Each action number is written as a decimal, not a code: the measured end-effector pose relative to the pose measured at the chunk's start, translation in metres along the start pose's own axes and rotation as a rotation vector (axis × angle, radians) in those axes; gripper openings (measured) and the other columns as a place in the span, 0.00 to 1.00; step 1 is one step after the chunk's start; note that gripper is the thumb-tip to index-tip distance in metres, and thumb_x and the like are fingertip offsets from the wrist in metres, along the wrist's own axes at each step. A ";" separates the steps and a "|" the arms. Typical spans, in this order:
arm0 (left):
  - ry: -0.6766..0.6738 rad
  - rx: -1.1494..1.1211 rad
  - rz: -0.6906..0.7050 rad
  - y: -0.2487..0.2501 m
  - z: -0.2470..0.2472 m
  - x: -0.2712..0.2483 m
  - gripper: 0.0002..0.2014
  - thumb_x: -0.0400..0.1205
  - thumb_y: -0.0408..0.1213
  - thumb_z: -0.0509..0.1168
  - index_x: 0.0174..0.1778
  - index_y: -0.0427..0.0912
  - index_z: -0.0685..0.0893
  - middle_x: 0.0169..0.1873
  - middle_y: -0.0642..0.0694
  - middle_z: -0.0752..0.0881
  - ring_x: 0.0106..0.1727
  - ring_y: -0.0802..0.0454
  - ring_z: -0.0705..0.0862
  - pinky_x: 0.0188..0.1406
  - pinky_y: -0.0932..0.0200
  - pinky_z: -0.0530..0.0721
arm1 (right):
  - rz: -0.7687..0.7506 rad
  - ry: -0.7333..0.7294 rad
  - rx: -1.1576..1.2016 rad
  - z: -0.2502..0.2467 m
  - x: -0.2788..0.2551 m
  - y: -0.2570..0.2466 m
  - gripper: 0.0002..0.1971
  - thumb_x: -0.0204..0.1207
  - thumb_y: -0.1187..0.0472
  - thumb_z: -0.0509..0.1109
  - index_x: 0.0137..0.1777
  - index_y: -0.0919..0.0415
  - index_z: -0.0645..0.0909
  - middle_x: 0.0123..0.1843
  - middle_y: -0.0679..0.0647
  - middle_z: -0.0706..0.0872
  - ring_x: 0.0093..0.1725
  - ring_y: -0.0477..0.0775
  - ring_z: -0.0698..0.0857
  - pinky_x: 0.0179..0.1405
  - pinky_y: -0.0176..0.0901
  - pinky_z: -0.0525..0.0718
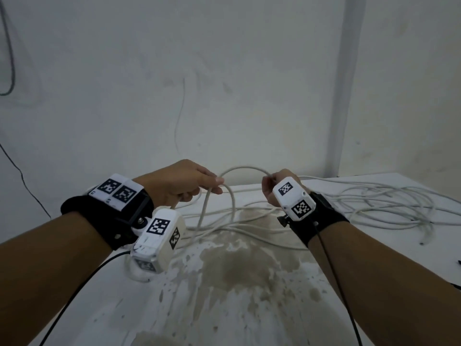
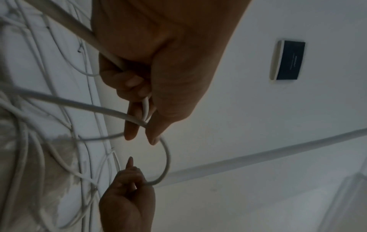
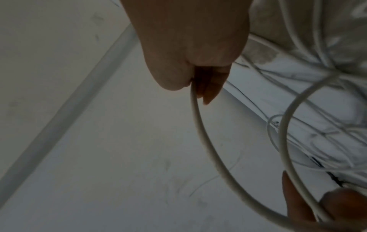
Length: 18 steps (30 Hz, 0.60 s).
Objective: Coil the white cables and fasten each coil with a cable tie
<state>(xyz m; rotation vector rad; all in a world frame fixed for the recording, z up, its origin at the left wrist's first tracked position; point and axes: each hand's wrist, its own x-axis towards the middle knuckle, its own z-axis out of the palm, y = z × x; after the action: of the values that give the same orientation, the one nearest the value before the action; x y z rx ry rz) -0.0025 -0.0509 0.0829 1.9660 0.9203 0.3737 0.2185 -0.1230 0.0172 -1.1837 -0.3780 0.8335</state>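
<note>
Cable tangle (image 1: 389, 208) strands indistinct; dark wall plate (image 2: 289, 60) text too small (illegible).

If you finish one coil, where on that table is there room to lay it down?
The near part of the table, between the two forearms, is bare of cables, though stained. Farther back it is crowded: loose white cables sprawl from under the left hand and right hand to the far right corner. The near right edge also looks free.

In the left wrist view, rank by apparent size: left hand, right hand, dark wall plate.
1. left hand, though it sits nearest the camera
2. right hand, partly cut off by the frame
3. dark wall plate
</note>
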 end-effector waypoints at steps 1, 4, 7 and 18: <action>0.010 -0.030 -0.009 -0.002 -0.001 0.001 0.10 0.81 0.39 0.73 0.53 0.37 0.90 0.47 0.45 0.93 0.24 0.58 0.66 0.21 0.66 0.64 | 0.000 -0.019 0.049 -0.004 0.008 0.002 0.22 0.88 0.58 0.57 0.31 0.65 0.68 0.20 0.50 0.73 0.25 0.44 0.67 0.19 0.26 0.66; 0.039 -0.111 -0.033 -0.002 0.001 0.005 0.08 0.82 0.33 0.71 0.55 0.36 0.90 0.49 0.43 0.93 0.24 0.58 0.65 0.19 0.68 0.64 | 0.106 -0.059 0.116 -0.011 0.013 -0.004 0.14 0.88 0.68 0.52 0.40 0.63 0.72 0.30 0.54 0.81 0.30 0.46 0.75 0.20 0.31 0.78; 0.143 -0.187 -0.007 0.005 0.002 0.012 0.09 0.83 0.27 0.67 0.57 0.34 0.88 0.48 0.41 0.93 0.22 0.59 0.65 0.17 0.68 0.63 | 0.161 -0.056 0.038 -0.018 0.015 -0.006 0.13 0.88 0.69 0.53 0.51 0.72 0.79 0.32 0.57 0.79 0.20 0.46 0.74 0.13 0.32 0.74; 0.423 -0.270 0.250 0.083 -0.018 0.054 0.06 0.86 0.30 0.64 0.52 0.38 0.86 0.41 0.44 0.92 0.24 0.57 0.76 0.21 0.68 0.76 | -0.169 -0.046 -0.497 -0.036 -0.012 -0.040 0.13 0.88 0.63 0.56 0.55 0.65 0.82 0.35 0.56 0.80 0.26 0.50 0.72 0.22 0.36 0.70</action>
<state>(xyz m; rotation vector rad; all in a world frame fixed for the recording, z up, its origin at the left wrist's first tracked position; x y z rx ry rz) 0.0616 -0.0268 0.1563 1.7824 0.8277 1.0335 0.2493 -0.1614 0.0431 -1.5668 -0.7425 0.6358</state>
